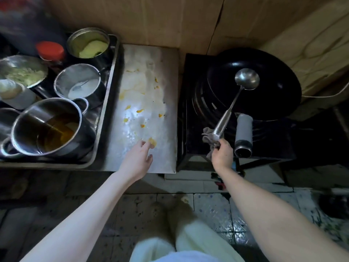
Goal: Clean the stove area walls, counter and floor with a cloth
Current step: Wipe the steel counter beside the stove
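A steel counter [151,59] lies between a tray and the stove, spotted with several yellow food scraps [140,111]. My left hand [137,161] reaches over the counter's front part, its fingertips at a larger yellow scrap [152,142]. My right hand [221,155] grips a grey cloth [207,138] together with the end of a steel ladle's handle [226,115]. The ladle's bowl rests in a black wok [279,91] on the black stove [190,114].
A metal tray [111,76] at the left holds several pots of oil, white powder and yellowish food, plus a red-lidded jar [50,51]. The wok's grey handle [244,135] points toward me. Cardboard [151,19] lines the walls. Tiled floor [207,210] lies below.
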`<state>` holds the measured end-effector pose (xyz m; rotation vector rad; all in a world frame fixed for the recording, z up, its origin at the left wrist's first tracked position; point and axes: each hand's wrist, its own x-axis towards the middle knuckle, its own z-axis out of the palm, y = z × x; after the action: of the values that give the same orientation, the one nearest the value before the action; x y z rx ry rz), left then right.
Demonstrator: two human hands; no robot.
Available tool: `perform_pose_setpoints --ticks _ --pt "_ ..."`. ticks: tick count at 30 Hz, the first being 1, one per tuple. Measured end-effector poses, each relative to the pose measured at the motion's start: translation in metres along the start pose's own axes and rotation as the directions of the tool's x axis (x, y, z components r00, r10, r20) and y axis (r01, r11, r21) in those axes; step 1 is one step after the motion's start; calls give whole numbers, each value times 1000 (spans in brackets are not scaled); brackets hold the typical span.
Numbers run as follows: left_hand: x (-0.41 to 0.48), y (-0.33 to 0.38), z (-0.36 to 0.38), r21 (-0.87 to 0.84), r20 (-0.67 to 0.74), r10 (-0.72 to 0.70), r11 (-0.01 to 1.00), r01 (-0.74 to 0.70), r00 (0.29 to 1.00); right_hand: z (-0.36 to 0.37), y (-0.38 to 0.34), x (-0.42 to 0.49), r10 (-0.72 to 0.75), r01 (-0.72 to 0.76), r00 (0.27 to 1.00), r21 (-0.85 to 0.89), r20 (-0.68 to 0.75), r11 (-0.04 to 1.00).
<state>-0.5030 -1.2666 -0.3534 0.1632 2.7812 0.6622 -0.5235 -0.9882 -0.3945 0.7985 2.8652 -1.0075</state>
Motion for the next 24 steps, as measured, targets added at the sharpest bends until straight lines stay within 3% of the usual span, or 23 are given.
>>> perform_pose_setpoints --ticks 3,7,10,13,15,18,24 --pt "-2 -11 1 -13 1 -38 999 38 999 16 -19 -4 34 -33 999 32 -21 999" --pt "-11 -26 0 -21 -14 -71 997 71 997 35 -40 -6 -14 13 998 17 66 1000" --pt "-14 -32 0 -9 -25 -95 995 95 995 39 -46 1 -176 183 972 -33 156 983" --pt "-13 -30 -1 -7 -28 -117 993 117 993 34 -44 10 -380 429 872 -111 308 896" --pt "-11 -27 -3 -8 -31 -128 992 128 991 28 -38 13 -431 496 826 -106 363 862" --pt "-9 -24 -6 1 -39 -148 989 148 988 21 -27 7 -419 484 821 -84 388 871" --pt "-19 -29 -5 41 -47 -199 979 201 979 15 -35 -15 -309 270 914 175 261 947"
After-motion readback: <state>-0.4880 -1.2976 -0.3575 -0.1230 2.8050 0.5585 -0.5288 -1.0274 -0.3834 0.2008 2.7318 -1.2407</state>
